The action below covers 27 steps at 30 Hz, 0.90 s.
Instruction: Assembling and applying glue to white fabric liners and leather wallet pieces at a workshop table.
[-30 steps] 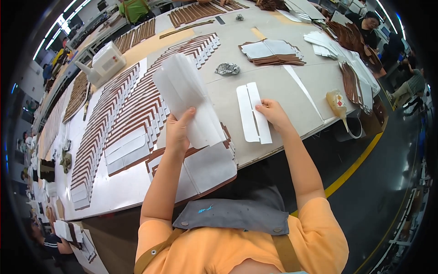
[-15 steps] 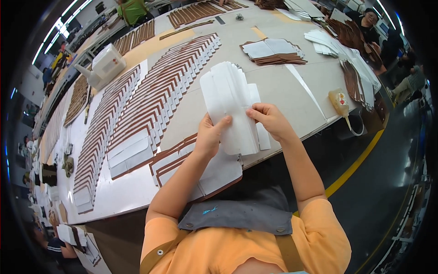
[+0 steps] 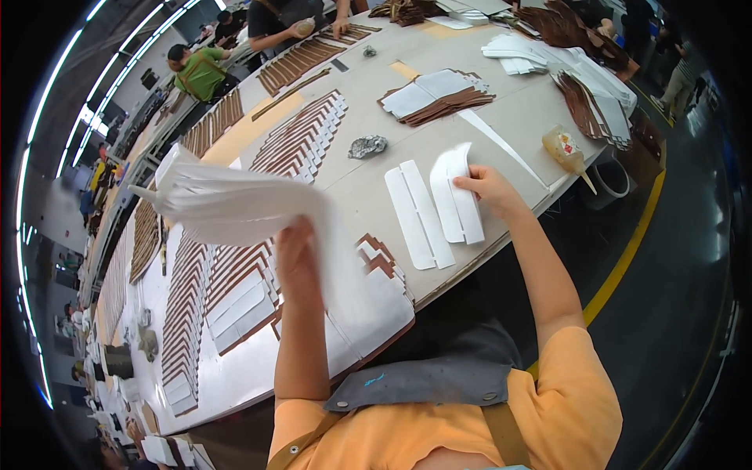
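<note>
My left hand [image 3: 298, 254], smeared by motion, grips a thick stack of white sheets [image 3: 235, 196]. The stack fans out and bends over the rows on the left. My right hand [image 3: 492, 190] pinches the right edge of a curved white panel [image 3: 453, 196] with a slit along it; whether it is one layer or several I cannot tell. Beside that panel, a similar white panel [image 3: 415, 215] lies flat on the table. Left of it are brown-edged white pieces [image 3: 380, 258], partly hidden by the stack and my left arm.
Overlapping brown-and-white strips [image 3: 294, 141] run across the table. Crumpled silvery material [image 3: 368, 146] lies beyond the panels. A stack of brown and white pieces [image 3: 435, 98] sits farther back. A glue bottle [image 3: 562, 149] lies near the right edge, above a bucket [image 3: 607, 186]. Co-workers stand across the table.
My left hand has swung left with the stack, away from my right hand. My right hand now holds a separate panel. The view has shifted, and the flat panel and silvery lump have come into sight.
</note>
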### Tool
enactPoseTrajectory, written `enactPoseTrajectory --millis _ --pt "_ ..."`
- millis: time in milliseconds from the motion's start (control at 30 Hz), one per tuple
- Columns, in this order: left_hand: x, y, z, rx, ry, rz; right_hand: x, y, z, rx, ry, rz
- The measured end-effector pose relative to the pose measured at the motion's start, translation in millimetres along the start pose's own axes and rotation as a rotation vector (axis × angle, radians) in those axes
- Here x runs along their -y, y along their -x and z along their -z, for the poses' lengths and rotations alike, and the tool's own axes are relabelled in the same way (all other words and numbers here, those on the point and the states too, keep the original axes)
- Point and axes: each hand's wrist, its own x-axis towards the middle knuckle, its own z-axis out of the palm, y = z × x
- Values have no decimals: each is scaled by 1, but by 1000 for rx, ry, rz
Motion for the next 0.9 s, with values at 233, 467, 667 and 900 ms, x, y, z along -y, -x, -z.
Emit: enactPoseTrajectory --millis 233,467,667,900 --pt "64 -16 -25 -106 -85 568 46 36 -46 143 2 204" --pt "58 -7 -31 -196 -394 485 30 34 -41 31 -106 163" --pt "8 -7 -25 -370 -138 -81 14 5 4 -29 201 167" --pt "7 -24 -6 -269 -198 -95 12 -7 32 -275 763 43"
